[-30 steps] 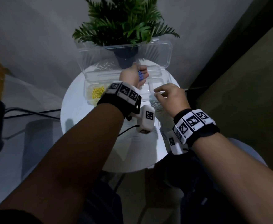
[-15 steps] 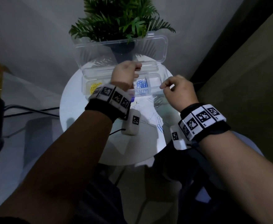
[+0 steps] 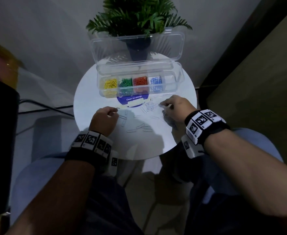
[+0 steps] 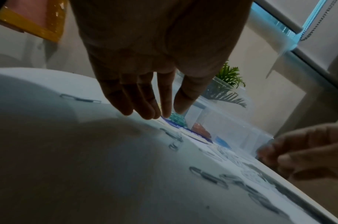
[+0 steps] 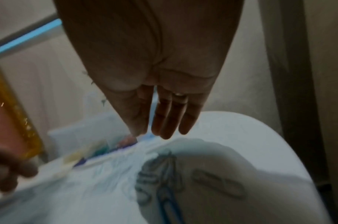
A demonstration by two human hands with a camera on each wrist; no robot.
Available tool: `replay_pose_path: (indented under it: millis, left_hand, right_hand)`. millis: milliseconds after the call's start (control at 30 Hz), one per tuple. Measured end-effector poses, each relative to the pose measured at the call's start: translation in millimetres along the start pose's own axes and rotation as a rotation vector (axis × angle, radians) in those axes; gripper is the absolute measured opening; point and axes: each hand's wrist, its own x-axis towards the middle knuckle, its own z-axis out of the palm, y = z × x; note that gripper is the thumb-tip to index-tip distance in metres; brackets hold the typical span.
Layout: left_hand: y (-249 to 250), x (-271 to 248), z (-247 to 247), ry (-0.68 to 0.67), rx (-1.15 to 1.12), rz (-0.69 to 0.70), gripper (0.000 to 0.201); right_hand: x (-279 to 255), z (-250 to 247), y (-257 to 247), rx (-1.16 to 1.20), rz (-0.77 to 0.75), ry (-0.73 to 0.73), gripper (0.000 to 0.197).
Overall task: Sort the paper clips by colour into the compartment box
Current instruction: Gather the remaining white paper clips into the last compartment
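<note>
A: What has each grip got?

B: The left hand (image 3: 103, 120) hovers low over the desk (image 3: 139, 143), fingers (image 4: 145, 106) nearly straight and lightly spread, nothing between them. The right hand (image 3: 175, 108) reaches down with thumb and forefinger close together over the loose clips (image 3: 147, 107); whether it has one pinched, I cannot tell.

A: Why so low?

B: Thin bent wire lying flat on a smooth white round top probably has to be nipped up by fingertips.

A: And the box?

B: The compartment box (image 3: 137, 83), clear hard plastic, sits at the far edge, lid (image 3: 137, 46) propped open for easy dropping. Left to right: yellow clips (image 3: 110, 84), green (image 3: 125, 82), red (image 3: 140, 81), blue (image 3: 155, 81), with the rightmost cell apparently empty. A blue round sticker (image 3: 133, 100) lies just near of it; a potted plant (image 3: 137, 19) stands behind.
</note>
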Motion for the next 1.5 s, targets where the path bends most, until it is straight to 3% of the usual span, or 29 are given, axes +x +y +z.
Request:
replay_pose_path:
  millis: [100, 233, 333, 433, 500, 567, 667, 833, 933, 1067, 1133, 1200, 1300, 1400, 1500]
  left_hand:
    - [0.1, -4.6, 2.4, -0.030, 0.111, 0.013, 0.030]
    - [-0.5, -9.0, 4.4, -0.184, 0.281, 0.047, 0.041]
    - [4.6, -12.3, 10.7, -0.245, 0.281, 0.113, 0.046]
    - [9.5, -9.7, 15.5, -0.216, 0.204, 0.182, 0.041]
    - [9.7, -4.0, 9.3, -0.135, 0.095, 0.141, 0.036]
    - [2.5, 2.7, -3.6, -0.005, 0.003, 0.093, 0.030]
    - [-17.2, 9.6, -22.6, 0.090, 0.106, 0.035, 0.025]
    - [-39.0, 8.4, -29.1, -0.018, 0.279, -0.142, 0.032]
    - [-38.3, 4.0, -25.9, -0.023, 0.314, -0.143, 0.041]
    - [-26.7, 4.6, -16.8, -0.052, 0.302, -0.082, 0.037]
    - [-17.8, 3.3, -10.2, -0.115, 0.296, -0.037, 0.039]
    - [-7.5, -1.0, -3.3, -0.180, 0.302, 0.013, 0.045]
    - [5.3, -11.0, 7.7, -0.270, 0.311, 0.089, 0.057]
    - [13.3, -15.0, 18.7, -0.331, 0.355, 0.154, 0.058]
    - [20.1, -12.9, 25.2, -0.319, 0.359, 0.191, 0.044]
  right_hand:
    - [-11.1, -11.6, 1.2, -0.008, 0.027, 0.111, 0.011]
    - [-30.1, -11.5, 8.4, -0.284, 0.155, -0.134, 0.019]
    - [-30.2, -3.6, 4.6, -0.268, 0.108, -0.110, 0.014]
    - [-19.9, 4.5, -1.9, -0.258, 0.039, -0.097, 0.014]
    - [-13.4, 8.9, -4.3, -0.189, 0.019, -0.048, 0.013]
    - [-9.4, 9.7, -5.4, 0.020, 0.033, 0.029, 0.012]
    - [-5.9, 3.9, -13.0, 0.285, 0.020, 0.042, 0.009]
    - [29.1, -17.4, -49.3, 0.348, -0.103, 0.255, 0.002]
    - [50.6, -27.4, -67.7, 0.355, -0.087, 0.304, 0.007]
    - [43.3, -35.5, -64.1, 0.219, -0.063, 0.345, 0.015]
    - [25.9, -33.4, -52.0, 0.068, -0.038, 0.247, 0.014]
    - [9.8, -23.2, -37.7, -0.060, 0.042, 0.055, 0.017]
    - [-6.5, 1.1, -25.7, -0.155, 0.128, -0.155, 0.058]
    - [-15.8, 23.4, -27.3, -0.177, 0.073, -0.136, 0.061]
    - [-15.1, 37.1, -32.1, -0.155, -0.031, -0.082, 0.041]
